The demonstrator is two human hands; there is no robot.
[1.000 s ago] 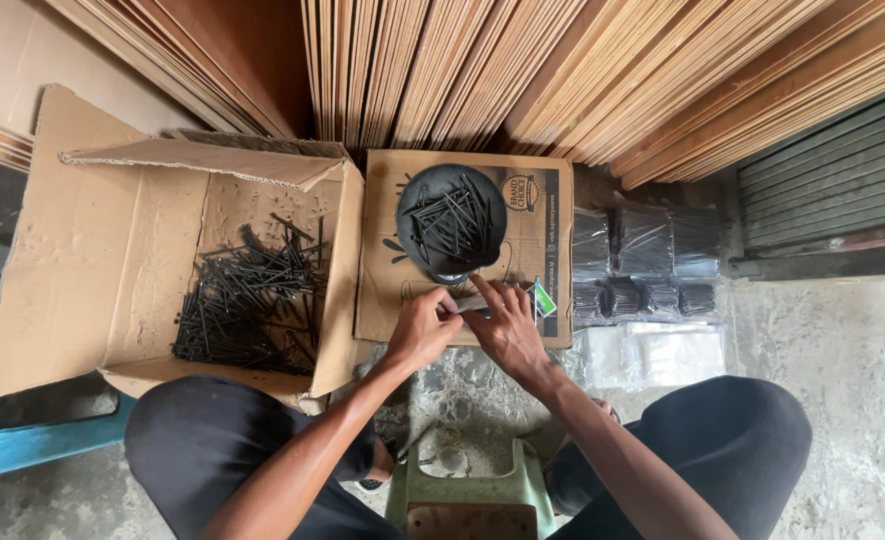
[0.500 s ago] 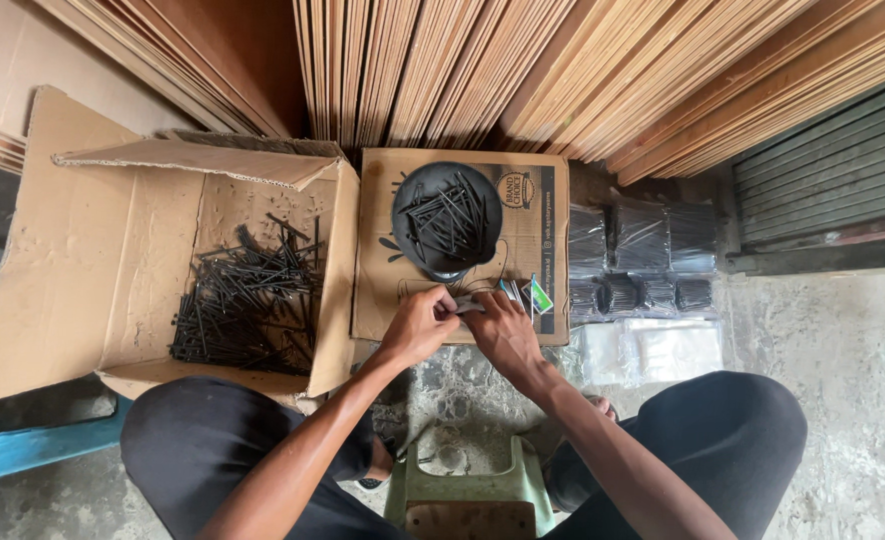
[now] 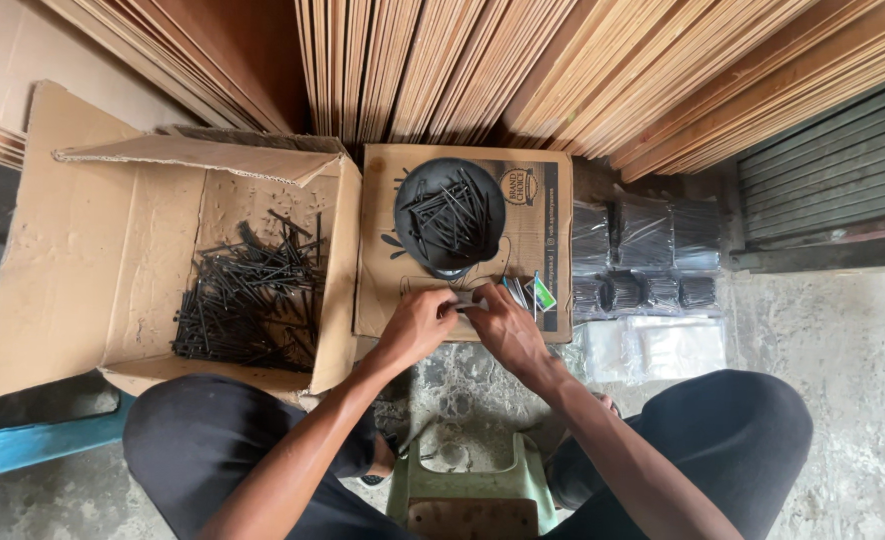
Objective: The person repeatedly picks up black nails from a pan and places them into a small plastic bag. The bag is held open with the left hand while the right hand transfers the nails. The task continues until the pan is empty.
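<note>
1. Hands first: left hand (image 3: 418, 325) and right hand (image 3: 503, 325) meet fingertip to fingertip over the near edge of the flat carton (image 3: 463, 240), both pinched on a small bundle of thin black sticks (image 3: 466, 303). Most of the bundle is hidden under the fingers, so I can't tell how many there are.
2. Grip state: both hands look closed on that bundle, fingers curled in, thumbs tucked. Not open, nothing else in either hand.
3. Key relation: the bundle lies right between the two hands, long axis roughly left-right, so each hand has one end. Neither is really nearer, it's dead centre.
4. Black dish (image 3: 450, 217) sits on the carton just beyond the hands, loaded with loose sticks pointing every which way. It's straight ahead of both hands, slightly closer to the left one.
5. Big open box (image 3: 113, 260) to the left holds a heap of the same sticks, well apart from the hands.
6. Right of the carton: packed clear bags (image 3: 643, 250) of sticks, plus empty flat bags (image 3: 653, 345) on the floor, nearer the right hand.
7. Small green packet (image 3: 540, 293) lies just beside the right hand's fingers.
</note>
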